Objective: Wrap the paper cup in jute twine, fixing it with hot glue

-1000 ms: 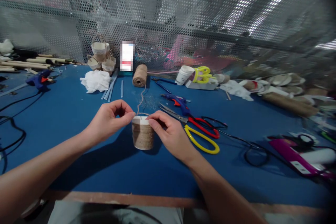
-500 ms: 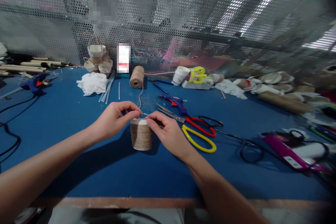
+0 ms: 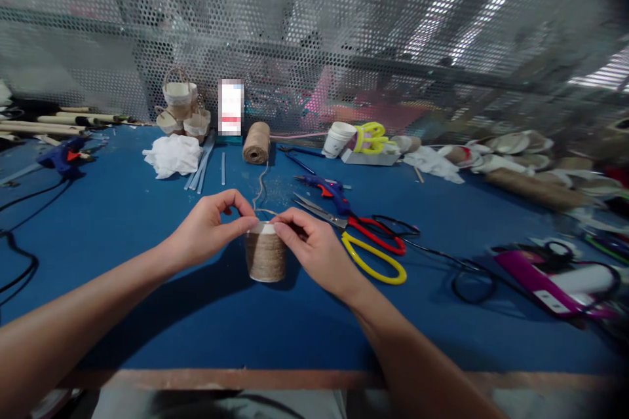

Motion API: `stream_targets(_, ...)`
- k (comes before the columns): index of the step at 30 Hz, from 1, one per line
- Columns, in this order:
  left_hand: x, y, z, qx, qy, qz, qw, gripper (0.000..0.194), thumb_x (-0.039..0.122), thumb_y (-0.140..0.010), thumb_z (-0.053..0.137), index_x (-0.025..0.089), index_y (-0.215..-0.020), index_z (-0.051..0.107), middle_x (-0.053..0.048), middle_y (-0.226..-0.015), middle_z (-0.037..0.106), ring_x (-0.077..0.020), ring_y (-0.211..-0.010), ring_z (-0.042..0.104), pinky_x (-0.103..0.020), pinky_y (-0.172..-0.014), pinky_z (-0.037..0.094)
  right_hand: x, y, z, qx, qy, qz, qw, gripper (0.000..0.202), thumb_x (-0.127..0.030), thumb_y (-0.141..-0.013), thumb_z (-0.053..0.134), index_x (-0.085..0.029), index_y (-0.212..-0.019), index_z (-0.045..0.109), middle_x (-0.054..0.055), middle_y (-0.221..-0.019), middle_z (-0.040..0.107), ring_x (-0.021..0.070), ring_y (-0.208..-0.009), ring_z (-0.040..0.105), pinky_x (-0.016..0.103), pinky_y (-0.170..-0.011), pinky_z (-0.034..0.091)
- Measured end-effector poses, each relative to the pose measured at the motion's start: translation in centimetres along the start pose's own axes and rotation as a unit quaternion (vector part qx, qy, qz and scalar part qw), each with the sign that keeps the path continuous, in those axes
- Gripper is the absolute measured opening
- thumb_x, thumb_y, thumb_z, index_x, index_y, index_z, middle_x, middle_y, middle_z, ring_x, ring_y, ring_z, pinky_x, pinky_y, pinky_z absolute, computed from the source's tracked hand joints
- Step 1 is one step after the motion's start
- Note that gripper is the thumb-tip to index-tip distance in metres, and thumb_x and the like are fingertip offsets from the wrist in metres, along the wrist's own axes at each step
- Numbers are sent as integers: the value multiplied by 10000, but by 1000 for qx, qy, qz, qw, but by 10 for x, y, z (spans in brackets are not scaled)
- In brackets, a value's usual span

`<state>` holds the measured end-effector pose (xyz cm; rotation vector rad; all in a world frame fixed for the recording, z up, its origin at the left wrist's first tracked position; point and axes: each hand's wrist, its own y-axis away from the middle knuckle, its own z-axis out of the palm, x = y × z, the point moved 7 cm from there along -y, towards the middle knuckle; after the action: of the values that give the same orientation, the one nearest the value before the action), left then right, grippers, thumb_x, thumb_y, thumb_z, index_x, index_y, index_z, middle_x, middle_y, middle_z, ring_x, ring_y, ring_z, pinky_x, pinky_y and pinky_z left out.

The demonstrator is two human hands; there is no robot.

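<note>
A paper cup point(image 3: 266, 255) wrapped in brown twine, with its white rim bare at the top, is held upright just over the table. My left hand point(image 3: 211, 226) pinches the rim on the left side. On the right, my right hand point(image 3: 309, 245) has its thumb and fingers closed on the rim and seems to press the twine there. The loose twine point(image 3: 260, 186) runs from behind the cup back to a twine spool point(image 3: 256, 143) lying on its side.
Right of my hands lie a blue glue gun point(image 3: 327, 191) and large scissors point(image 3: 373, 255) with red and yellow handles. A white cloth point(image 3: 171, 156), glue sticks point(image 3: 200, 167) and finished small baskets point(image 3: 181, 108) stand at back left. A purple power strip point(image 3: 535, 281) with cords lies right.
My left hand has let go of the twine and moved slightly left and down to the cup's rim. The twine behind now hangs slacker, in a curve. My right hand stays put.
</note>
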<state>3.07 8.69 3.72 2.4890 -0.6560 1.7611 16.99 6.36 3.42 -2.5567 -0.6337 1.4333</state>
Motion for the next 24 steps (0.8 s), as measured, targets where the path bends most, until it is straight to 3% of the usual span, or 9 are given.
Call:
stream_targets(4, 2, 2, 4, -8, 11, 0, 1000, 175, 286, -673, 634, 160, -685, 514, -7, -723, 600, -133, -706, 542, -255, -681, 425, 0, 1, 0, 0, 2, 0, 1000, 118, -215, -851, 477, -170, -780, 561, 7, -740, 563, 123, -687, 517, 246, -633, 412)
stream_targets(8, 0, 3, 13, -60, -58, -10, 996, 231, 319, -655, 640, 165, -809, 567, -18, -811, 626, -149, -755, 540, -256, -703, 420, -8, 1, -1, 0, 20, -23, 1000, 123, -203, -855, 474, -172, -776, 563, 5, -731, 555, 119, -677, 516, 244, -634, 408)
stream_targets(13, -5, 5, 23, -109, -41, -58, 991, 131, 281, -685, 546, 153, -712, 551, -1, -697, 571, -140, -690, 496, -246, -657, 403, -14, 3, 1, -3, 49, -55, 997, 132, -197, -861, 471, -172, -766, 558, 13, -738, 544, 122, -690, 525, 250, -659, 418)
stream_targets(24, 0, 11, 28, -51, -63, -39, 996, 50, 196, -662, 515, 161, -630, 502, 13, -639, 517, -134, -655, 465, -262, -636, 386, -16, 6, 3, 17, 84, -70, 994, 73, -210, -860, 478, -202, -831, 545, 12, -770, 580, 128, -699, 543, 256, -643, 433)
